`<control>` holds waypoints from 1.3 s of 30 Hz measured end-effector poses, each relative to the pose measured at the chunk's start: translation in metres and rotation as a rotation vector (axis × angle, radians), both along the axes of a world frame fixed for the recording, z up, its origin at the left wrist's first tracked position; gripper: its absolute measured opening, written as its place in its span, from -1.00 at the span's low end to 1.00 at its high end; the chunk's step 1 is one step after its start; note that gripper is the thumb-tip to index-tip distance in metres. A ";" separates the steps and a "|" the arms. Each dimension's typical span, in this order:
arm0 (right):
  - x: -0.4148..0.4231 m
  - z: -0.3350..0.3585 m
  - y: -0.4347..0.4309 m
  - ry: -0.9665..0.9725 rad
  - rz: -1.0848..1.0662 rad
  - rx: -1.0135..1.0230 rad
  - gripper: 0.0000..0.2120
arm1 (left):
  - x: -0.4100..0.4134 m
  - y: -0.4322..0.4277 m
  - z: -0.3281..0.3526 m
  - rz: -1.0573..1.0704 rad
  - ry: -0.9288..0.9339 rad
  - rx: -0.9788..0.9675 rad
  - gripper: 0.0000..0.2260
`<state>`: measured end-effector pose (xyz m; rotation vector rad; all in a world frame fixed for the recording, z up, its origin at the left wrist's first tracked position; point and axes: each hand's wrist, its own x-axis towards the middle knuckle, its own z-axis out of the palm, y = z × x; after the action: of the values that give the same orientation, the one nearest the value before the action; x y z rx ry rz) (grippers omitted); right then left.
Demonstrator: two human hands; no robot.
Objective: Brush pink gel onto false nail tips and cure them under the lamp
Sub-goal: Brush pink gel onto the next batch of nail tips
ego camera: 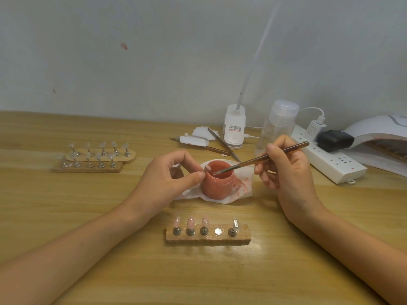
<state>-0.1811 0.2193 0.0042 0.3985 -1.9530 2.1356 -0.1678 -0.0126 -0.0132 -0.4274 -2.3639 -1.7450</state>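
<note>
1. The right hand [284, 170] is gripping the brush [264, 158] like a pen, fingers curled round the handle. The bristle end is hovering over the mouth of the pink gel jar [217, 184], so loading and painting are both happening in one spot
2. The left hand [169, 175] is pinching a small pale nail tip [207, 168] between thumb and forefinger, right at the jar rim and almost meeting the bristles. My guess is it's being held there so the brush has a short trip and any drip falls back into the jar
3. The jar is sitting on a white tissue [242, 191] smeared with pink – probably catching mess and doubling as a brush wipe
4. The near stand [242, 237] is lying just in front of both hands. Three tips [190, 222] on it are showing pink, then there's one bare metal spot [218, 231], then an end holder [233, 231] carrying something I can't make out. I'm guessing the bare spot is where the pinched tip belongs, which would put this stand a bit past halfway
5. Two far stands [88, 168] are sitting well off to the left with clear tips on them, likely waiting their turn
6. The curing lamp [378, 130] is sitting at the right edge beside the power strip [330, 160]; I can't see whether anything is curing inside. A clear bottle [277, 126], a desk lamp base [234, 126] and spare tools [220, 142] are lying behind the jar on the table [88, 216] – near but not crowding the hands
</note>
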 end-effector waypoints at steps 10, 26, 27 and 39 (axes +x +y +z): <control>-0.006 0.011 0.022 -0.028 -0.126 -0.097 -0.67 | 0.000 0.000 0.000 -0.017 0.016 0.023 -0.90; -0.011 0.010 0.024 0.188 -0.002 -0.146 -0.77 | 0.009 0.000 0.011 0.063 0.035 0.072 -0.96; -0.012 0.008 0.023 0.169 -0.015 -0.155 -0.80 | 0.010 -0.001 0.014 0.082 0.031 0.107 -0.95; -0.010 0.002 0.018 0.097 0.003 -0.145 -0.84 | 0.056 0.005 0.028 -0.186 0.100 -0.110 -0.95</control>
<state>-0.1907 0.2368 0.0058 0.4686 -1.7345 2.1987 -0.1121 -0.0078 0.0151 -0.7553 -2.4238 -1.6287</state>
